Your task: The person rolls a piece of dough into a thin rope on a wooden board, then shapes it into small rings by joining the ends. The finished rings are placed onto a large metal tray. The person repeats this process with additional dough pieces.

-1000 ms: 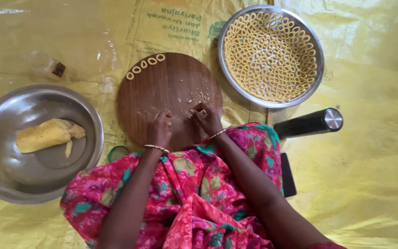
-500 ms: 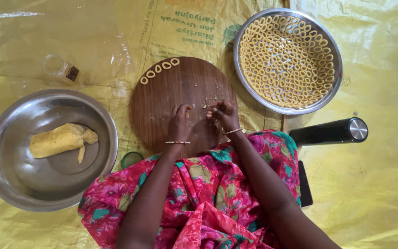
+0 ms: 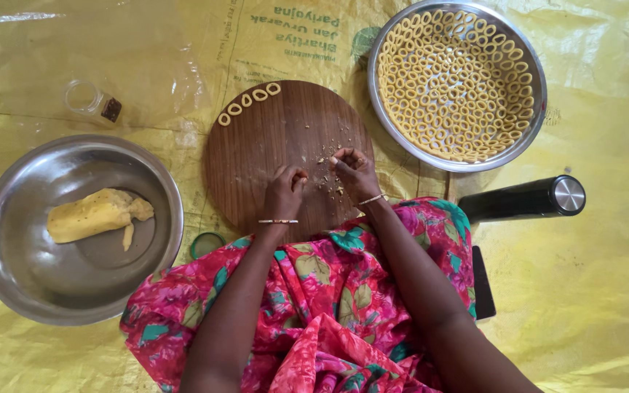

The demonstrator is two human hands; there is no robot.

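- Head view: the left hand rests on the near part of a round wooden board, its fingers curled together into a loose fist; whether they pinch any dough cannot be told.
- The right hand lies just right of it on the same board, fingers drawn together at the tips around a small bit of pale dough.
- Dough crumbs are scattered on the board between and just beside the two hands.
- Five small dough rings sit in a curved row along the far left edge of the board, well apart from the hands.
- To the far right of the board, a steel tray is filled with many such rings laid close together.
- To the left, a steel bowl holds a lump of yellow dough.
- A black cylinder with a metal end lies right of the right forearm.
- A small clear jar lies on its side, far left.
- A small green ring-shaped lid lies between bowl and board.
- Everything rests on a yellow plastic sheet; a pink flowered cloth covers the person's lap.
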